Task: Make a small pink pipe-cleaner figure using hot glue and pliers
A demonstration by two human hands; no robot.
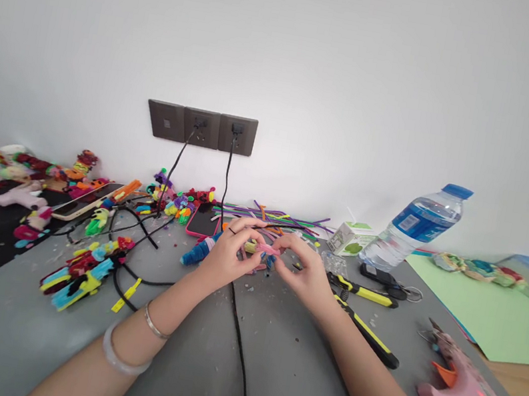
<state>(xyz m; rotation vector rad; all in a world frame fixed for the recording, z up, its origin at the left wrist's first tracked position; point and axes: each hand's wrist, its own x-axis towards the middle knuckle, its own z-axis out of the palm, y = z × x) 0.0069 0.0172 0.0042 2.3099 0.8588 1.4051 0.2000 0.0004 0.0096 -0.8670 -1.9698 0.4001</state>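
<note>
My left hand (230, 252) and my right hand (303, 269) meet over the grey table (280, 376), both pinched on a small pink pipe-cleaner piece (267, 250) with a yellow bit beside it. Two bracelets ring my left wrist. A blue fuzzy figure (197, 252) lies just left of my left hand. Loose pipe cleaners (271, 216) in many colours lie behind my hands near the wall.
A pink glue gun (467, 394) lies at the right. Yellow-handled pliers (365, 323) rest by my right forearm. A water bottle (414, 226), a small green carton (352, 238), a phone (202, 221), black cables (239, 349) and several finished figures (85, 269) surround the work area.
</note>
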